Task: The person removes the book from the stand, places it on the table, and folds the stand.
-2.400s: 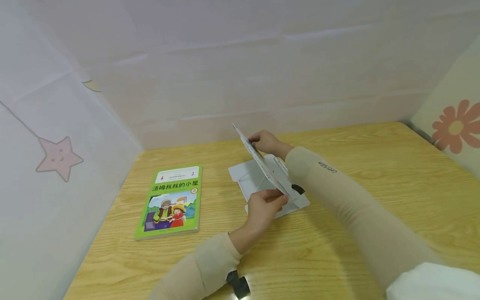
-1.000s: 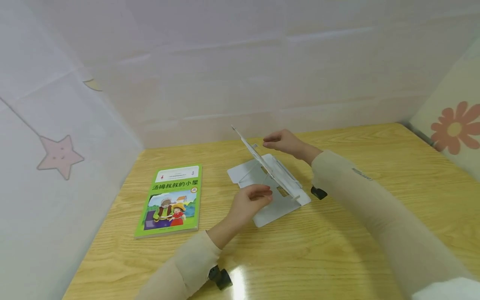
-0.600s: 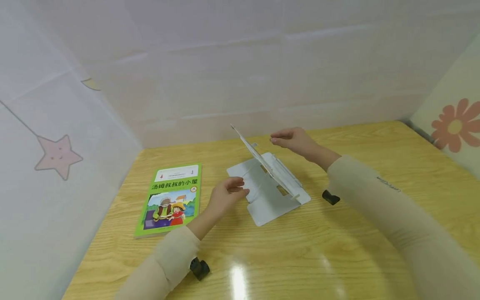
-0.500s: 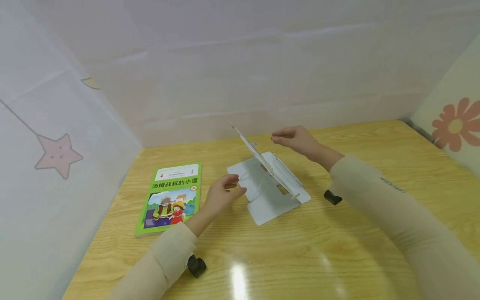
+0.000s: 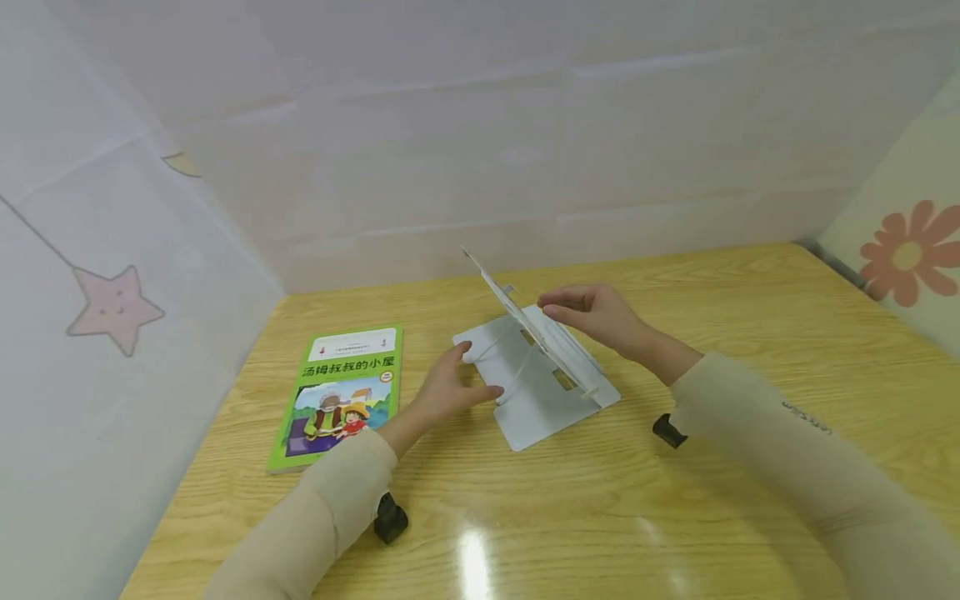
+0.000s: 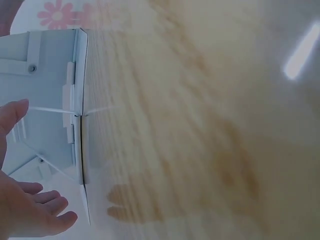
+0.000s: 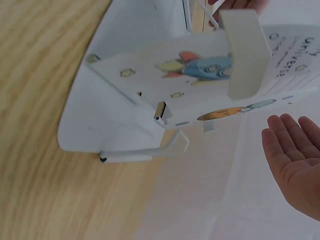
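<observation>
A white folding book stand sits mid-table, its panel propped up at a slant over the flat base. My left hand lies with straight fingers at the base's left edge, below the panel; the left wrist view shows the hand beside the stand. My right hand hovers open close to the panel's right face, holding nothing. In the right wrist view the panel's printed face stands over the base, and the straight fingers are apart from it.
A green picture book lies flat to the left of the stand, cover up. The wooden table is walled by white sheets at the back and left; a flower-print wall closes the right side.
Both hands have let go of the stand's panel, which stays propped. The left hand swung left, then settled at the base's edge. The right hand left the top edge and dropped beside the panel.
</observation>
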The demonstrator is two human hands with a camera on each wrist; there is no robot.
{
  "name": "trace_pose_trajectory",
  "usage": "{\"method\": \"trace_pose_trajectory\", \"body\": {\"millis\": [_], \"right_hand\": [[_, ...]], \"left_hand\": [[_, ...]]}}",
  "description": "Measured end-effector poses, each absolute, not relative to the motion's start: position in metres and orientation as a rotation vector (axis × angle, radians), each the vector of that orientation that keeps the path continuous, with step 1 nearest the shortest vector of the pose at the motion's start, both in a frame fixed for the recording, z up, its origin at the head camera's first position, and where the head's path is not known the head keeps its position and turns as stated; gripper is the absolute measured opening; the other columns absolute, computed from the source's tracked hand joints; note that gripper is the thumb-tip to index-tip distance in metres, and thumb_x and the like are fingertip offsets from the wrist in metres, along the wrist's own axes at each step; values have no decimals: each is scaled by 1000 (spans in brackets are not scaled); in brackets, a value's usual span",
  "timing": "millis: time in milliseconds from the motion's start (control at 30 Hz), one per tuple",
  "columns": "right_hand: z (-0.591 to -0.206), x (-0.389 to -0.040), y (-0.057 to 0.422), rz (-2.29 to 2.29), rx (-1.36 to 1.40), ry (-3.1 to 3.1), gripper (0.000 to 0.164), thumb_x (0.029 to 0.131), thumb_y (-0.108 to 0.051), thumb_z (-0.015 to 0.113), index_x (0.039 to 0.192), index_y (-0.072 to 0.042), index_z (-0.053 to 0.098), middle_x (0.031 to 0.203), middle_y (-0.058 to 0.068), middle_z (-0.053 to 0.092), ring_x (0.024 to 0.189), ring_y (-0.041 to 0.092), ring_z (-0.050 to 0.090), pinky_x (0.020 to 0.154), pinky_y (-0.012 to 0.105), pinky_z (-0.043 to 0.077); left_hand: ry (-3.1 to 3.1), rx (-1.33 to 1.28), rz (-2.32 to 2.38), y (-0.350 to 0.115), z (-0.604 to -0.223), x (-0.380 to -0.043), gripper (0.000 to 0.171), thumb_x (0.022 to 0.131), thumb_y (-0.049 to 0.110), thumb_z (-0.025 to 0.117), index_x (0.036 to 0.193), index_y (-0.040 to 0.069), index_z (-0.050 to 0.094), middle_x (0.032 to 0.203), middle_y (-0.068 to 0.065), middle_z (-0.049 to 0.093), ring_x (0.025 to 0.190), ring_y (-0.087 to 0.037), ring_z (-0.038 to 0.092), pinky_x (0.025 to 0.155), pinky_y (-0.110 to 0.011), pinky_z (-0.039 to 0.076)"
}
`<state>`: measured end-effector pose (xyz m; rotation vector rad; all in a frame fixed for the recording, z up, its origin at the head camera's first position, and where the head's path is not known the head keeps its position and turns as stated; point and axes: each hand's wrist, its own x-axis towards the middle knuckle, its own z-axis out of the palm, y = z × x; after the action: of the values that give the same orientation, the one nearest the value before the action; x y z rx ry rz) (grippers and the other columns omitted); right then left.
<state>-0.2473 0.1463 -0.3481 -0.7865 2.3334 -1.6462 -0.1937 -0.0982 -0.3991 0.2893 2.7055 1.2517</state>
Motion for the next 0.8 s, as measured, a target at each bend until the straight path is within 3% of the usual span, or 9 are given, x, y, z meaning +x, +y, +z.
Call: {"method": "trace_pose_trajectory", "body": {"millis": [333, 800], "right_hand": [[-359, -217, 146, -1712, -841, 2305, 35, 85, -21, 55, 113, 1, 54, 111, 12, 55, 99, 17, 53, 79, 29, 45], [-366, -194, 145, -1845, -893, 2294, 28, 83, -9, 57, 109, 4, 56, 108, 13, 57, 98, 20, 53, 78, 27, 45]], "left_hand": [[2750, 351, 1136, -87, -413, -200, 92, 66, 36, 73, 131, -6, 24, 131, -19, 32, 119, -28, 30, 96, -37, 27], [2790, 410, 1114, -84, -423, -200, 84, 67, 20, 75, 128, -9, 26, 126, -21, 37, 115, -28, 36, 94, -35, 31]]}}
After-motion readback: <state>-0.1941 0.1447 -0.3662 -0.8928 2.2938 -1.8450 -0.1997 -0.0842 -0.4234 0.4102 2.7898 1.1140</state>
